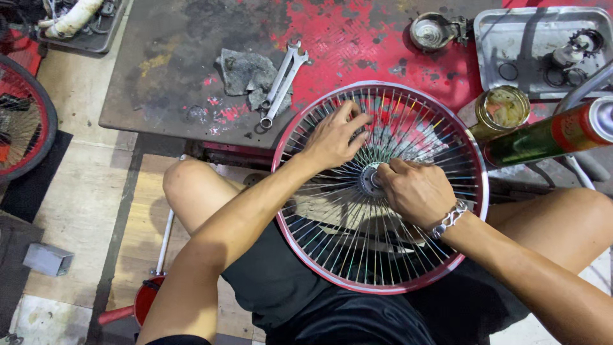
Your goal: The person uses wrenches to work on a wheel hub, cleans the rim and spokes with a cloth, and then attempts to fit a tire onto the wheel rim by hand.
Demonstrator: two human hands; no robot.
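Red-rimmed, many-spoked bicycle wheel [319,252] lay flat across the seated person's lap, against the stained red-and-grey counter [172,57]. Left hand [332,137], fingers spread apart, steadied the spokes; right hand [415,191] pinched the central metal hub [368,181]. Firm bracing seemed advisable.

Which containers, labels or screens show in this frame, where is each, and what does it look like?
Spray can: right edge, lying beside the wheel; green cylinder, red label band, grey cap.
Glass jar: just above the can; round, open, yellowish contents.
Round tin: on the red bench top; grey metal.
No screens or signs.
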